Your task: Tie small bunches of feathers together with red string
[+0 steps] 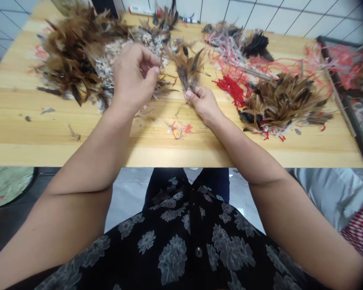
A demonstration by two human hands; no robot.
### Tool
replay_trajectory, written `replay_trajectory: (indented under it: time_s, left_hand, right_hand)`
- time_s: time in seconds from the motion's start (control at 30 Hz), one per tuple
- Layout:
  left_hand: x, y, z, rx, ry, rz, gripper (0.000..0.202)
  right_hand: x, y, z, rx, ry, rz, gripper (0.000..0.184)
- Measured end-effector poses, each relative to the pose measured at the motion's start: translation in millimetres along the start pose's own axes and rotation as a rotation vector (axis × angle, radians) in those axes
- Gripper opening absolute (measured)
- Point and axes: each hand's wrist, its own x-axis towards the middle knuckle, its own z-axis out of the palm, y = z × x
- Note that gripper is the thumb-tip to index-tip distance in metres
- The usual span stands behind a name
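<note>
In my right hand (204, 102) is a small bunch of brown and black feathers (189, 68), pinched at its quill end between thumb and fingers, with the tips fanning away from me. My left hand (136, 74) is over the right side of a large heap of brown feathers (75, 52), whose pale quill ends show beside the wrist. Its fingers curl toward the thumb, and what they hold, if anything, is too small to make out. Below my right hand, a little tangle of red thread (181, 129) lies on the wooden table (103, 151).
Right of my right hand lie red strings (234, 88) and a second feather pile (284, 100). Behind them are tangled pink and white strings (226, 48) and a black feather clump (257, 44). A dark-framed tray (347, 96) stands far right. Markers (140, 11) lie by the tiled wall.
</note>
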Motion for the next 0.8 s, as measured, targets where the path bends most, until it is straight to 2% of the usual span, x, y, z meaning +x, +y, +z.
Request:
replay_trajectory:
  time_s: [0.1,0.2,0.4,0.53,0.67,0.8]
  left_hand:
    - [-6,-3,6.0,-0.133,-0.173,-0.12,0.024]
    - [-11,-5,17.7,-0.179,-0.233,-0.146,0.009]
    - [-18,-4,31.7,-0.223,-0.279,-0.209,0.02]
    - [-20,-1,36.3,-0.25,-0.292,-0.254,0.024]
    - [-20,2,37.6,-0.381,-0.306,-0.312,0.027]
    - [-22,4,35.5,-0.579,-0.379,-0.384,0.04]
  right_hand:
    - [-1,-4,-1,0.025,0.019,0.042,0.04]
    - [-4,-6,-2,0.018,-0.013,0.045,0.041]
    - [-7,1,-1,-0.053,-0.002,-0.068,0.054]
    - [-7,4,-1,-0.054,-0.004,-0.073,0.048]
    - [-7,3,-1,-0.019,-0.022,-0.067,0.05]
    - [-11,-7,1,0.064,-0.103,-0.07,0.065]
